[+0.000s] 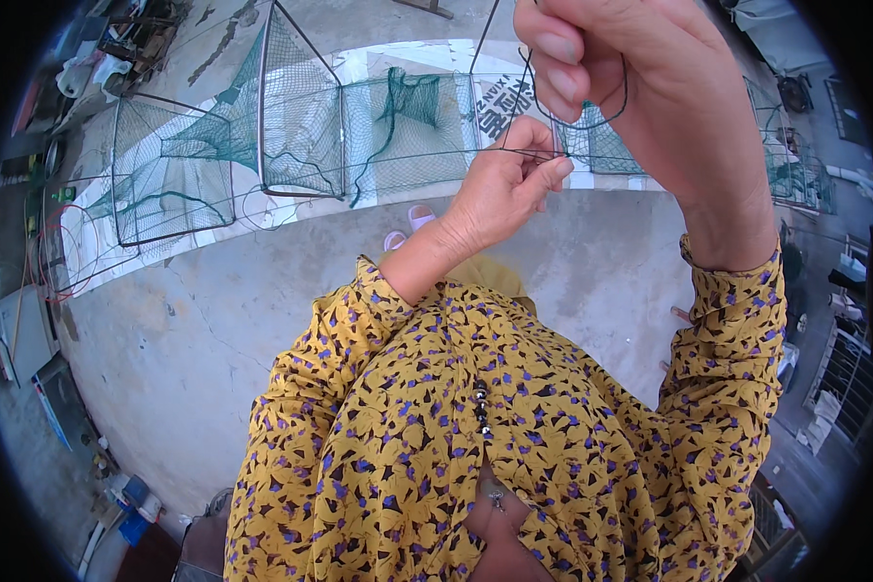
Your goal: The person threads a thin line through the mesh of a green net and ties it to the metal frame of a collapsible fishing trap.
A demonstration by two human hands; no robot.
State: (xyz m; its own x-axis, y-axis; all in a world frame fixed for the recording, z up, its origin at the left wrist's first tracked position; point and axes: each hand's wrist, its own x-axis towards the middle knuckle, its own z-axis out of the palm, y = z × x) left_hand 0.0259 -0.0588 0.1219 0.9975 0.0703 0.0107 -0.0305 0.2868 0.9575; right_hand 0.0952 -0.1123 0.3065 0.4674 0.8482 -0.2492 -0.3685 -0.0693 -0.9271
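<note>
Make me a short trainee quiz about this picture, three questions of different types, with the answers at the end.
1. Which is higher in the picture, the person's left hand or right hand?
2. True or false: the netting beyond the hands is bright orange.
3. Fill in the blank: the left thumb and forefinger pinch a thin dark ____.

Key:
1. The right hand; it is raised near the top edge.
2. False; it is green.
3. Cord.
</note>
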